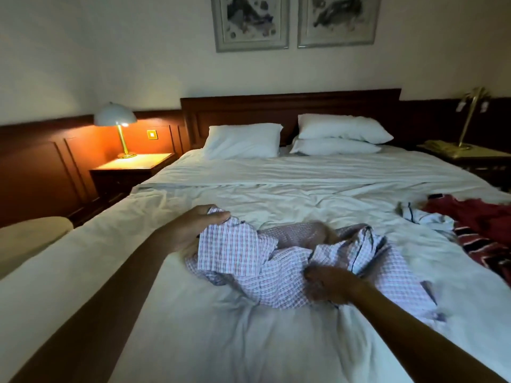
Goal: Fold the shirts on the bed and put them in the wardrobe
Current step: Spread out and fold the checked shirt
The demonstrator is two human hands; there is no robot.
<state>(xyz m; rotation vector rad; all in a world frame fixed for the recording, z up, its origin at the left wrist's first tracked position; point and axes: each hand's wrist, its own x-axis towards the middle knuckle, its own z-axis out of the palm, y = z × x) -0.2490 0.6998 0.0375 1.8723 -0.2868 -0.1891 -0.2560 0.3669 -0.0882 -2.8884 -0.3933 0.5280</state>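
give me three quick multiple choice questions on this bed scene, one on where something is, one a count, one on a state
1. The red garment lies on the bed's:
A. right side
B. left side
C. head end

2. White pillows on the bed:
A. one
B. three
C. five

3. The checked shirt is:
A. folded flat
B. crumpled
C. on a hanger

Answers:
1 A: it sprawls at the bed's right edge.
2 B: one lies alone on the left and two are stacked on the right.
3 B: it lies bunched in creases, with the left hand holding one end.
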